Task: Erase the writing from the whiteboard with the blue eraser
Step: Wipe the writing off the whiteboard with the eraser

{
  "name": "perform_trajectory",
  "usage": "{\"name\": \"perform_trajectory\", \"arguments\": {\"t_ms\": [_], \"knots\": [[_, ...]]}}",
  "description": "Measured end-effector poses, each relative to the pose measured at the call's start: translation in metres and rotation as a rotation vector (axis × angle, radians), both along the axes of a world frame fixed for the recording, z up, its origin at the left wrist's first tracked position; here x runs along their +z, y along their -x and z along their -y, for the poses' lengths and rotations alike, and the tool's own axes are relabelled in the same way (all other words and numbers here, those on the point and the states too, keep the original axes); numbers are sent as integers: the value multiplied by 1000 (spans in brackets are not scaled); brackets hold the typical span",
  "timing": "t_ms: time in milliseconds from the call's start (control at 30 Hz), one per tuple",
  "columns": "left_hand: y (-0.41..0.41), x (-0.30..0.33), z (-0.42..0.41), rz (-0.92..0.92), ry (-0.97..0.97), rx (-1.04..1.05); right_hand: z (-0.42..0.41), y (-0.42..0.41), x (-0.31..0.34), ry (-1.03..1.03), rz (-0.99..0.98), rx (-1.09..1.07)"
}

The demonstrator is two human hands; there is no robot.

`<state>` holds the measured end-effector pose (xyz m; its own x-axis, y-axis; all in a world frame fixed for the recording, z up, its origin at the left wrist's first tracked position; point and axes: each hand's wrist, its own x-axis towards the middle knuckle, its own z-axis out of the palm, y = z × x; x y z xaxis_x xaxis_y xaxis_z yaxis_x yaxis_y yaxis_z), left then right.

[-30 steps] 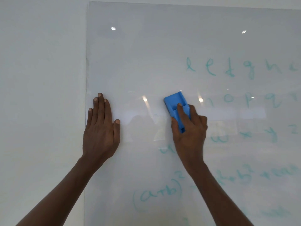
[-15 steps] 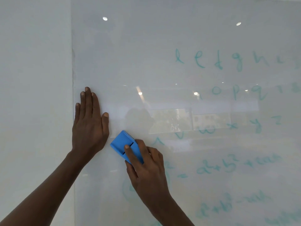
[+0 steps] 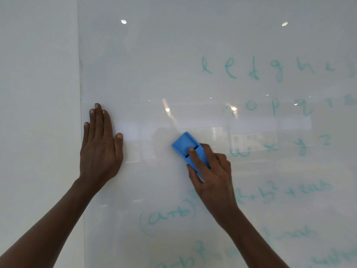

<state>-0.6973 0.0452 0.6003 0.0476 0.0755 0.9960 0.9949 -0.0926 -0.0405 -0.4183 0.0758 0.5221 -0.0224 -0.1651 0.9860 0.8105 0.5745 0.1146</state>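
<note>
A glossy whiteboard fills most of the view. Pale teal writing runs in rows of letters across its right half, and formulas such as "(a+b)" sit lower down. The upper left and middle of the board are bare. My right hand presses the blue eraser flat on the board near the centre, index finger on top, the eraser angled up-left. My left hand lies flat on the board by its left edge, fingers together and pointing up, holding nothing.
A plain white wall borders the board's left edge. Ceiling lights and a window reflect in the board's surface around the middle.
My right hand with the eraser swept down-left close to my left hand, then back right and up to the board's centre. The letter left of "w" is gone. My left hand stayed put.
</note>
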Motion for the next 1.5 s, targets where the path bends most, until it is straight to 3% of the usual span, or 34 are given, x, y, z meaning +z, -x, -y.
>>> {"name": "perform_trajectory", "arguments": {"t_ms": [433,800,1133,1500], "knots": [[2,-5,4,-15,20,-29,-16,-50,8,46,-278,26],[10,-83,10,-50,86,-48,-7,-30,10,102,-417,120],[12,-110,8,-50,70,-55,9,32,-8,112,-277,134],[14,-149,13,-50,107,-63,38,106,-71,171,-107,143]]}}
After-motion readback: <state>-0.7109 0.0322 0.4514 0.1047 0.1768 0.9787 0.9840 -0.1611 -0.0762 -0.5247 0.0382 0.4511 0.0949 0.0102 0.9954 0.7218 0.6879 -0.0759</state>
